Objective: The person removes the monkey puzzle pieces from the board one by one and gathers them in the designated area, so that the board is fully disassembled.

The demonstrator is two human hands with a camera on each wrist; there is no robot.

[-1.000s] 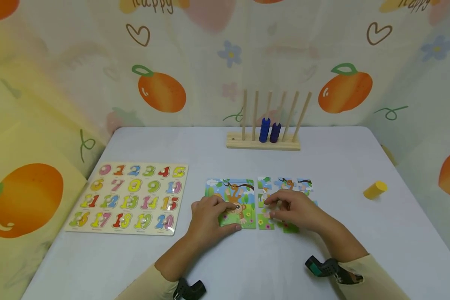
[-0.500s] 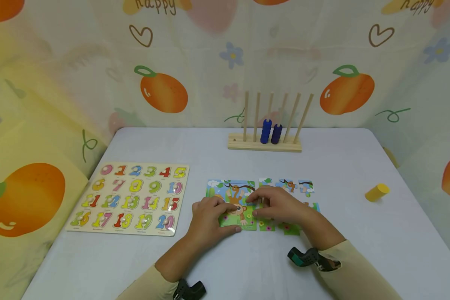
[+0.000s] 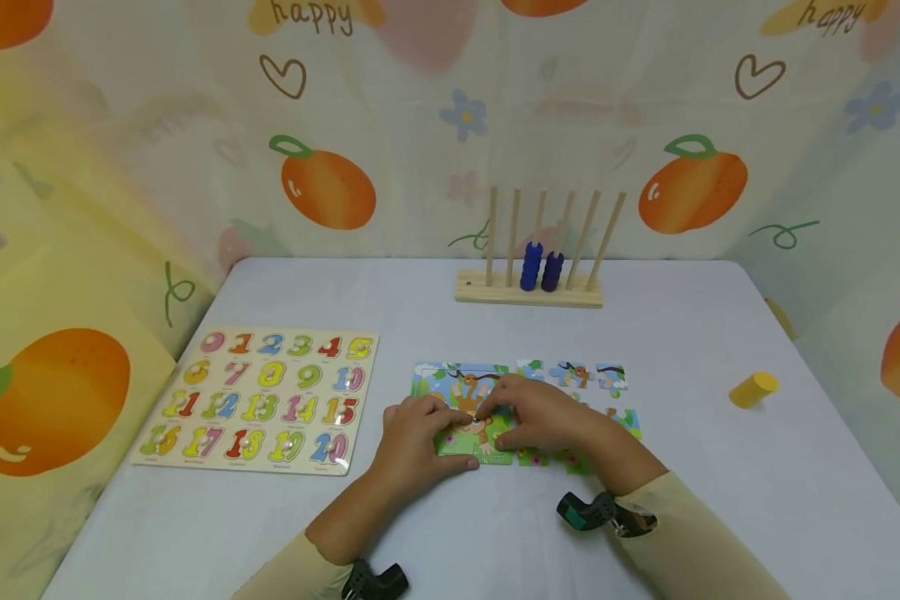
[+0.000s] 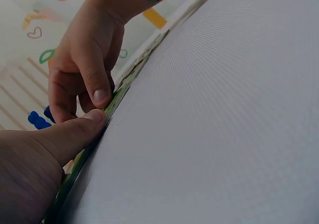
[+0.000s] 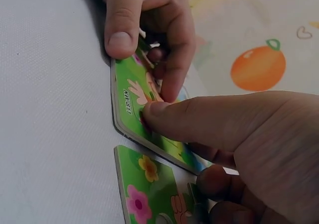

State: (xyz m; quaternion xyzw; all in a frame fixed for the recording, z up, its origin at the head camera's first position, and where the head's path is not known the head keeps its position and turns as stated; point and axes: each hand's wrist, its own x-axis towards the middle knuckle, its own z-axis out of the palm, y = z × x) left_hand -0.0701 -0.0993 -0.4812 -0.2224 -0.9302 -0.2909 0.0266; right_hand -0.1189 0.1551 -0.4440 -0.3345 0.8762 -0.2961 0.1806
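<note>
A square jigsaw puzzle point(image 3: 461, 379) with a monkey picture lies flat at mid table. My left hand point(image 3: 412, 442) holds it, thumb along the front edge and bent fingers over the picture. My right hand point(image 3: 543, 417) reaches in from the right, its bent index finger and thumb apart over the picture. In the right wrist view the right thumb point(image 5: 162, 113) touches the green corner beside small printed letters. Just right of the puzzle lie loose jigsaw pieces point(image 3: 573, 375), partly hidden under the right hand and forearm. One flowered piece point(image 5: 142, 181) lies close to the puzzle's edge.
A wooden number board point(image 3: 258, 400) with knobbed numerals lies at the left. Toward the back stands a wooden bead stand point(image 3: 528, 297) with upright rods and two blue-purple bead stacks. A yellow cylinder point(image 3: 753, 389) lies at the right.
My right hand has moved left from above the loose pieces onto the monkey puzzle. The left hand has stayed in almost the same place.
</note>
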